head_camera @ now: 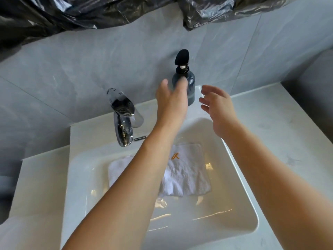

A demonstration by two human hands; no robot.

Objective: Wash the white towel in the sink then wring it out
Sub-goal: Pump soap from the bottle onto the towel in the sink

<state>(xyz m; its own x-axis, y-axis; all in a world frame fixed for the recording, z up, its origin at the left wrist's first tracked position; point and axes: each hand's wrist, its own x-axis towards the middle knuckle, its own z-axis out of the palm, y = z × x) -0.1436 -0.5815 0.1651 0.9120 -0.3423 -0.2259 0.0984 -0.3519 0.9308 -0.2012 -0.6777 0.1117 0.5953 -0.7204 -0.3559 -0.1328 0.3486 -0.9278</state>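
Reaching open-fingered, left hand [171, 100] and right hand [219, 109] flank soap bottle [187, 83].

Towel [185, 175]: white, with an orange embroidered mark near its far edge. Sink [239, 177]: glossy white. Countertop [281, 123]: pale with faint grey marbling. Faucet [124, 123], far left: mirror chrome. Pump bottle [189, 85]: smoky dark blue-grey, black pump head. Wall tiles [72, 69]: grey, lightly veined. Plastic sheeting [54, 11] at far top: shiny black.
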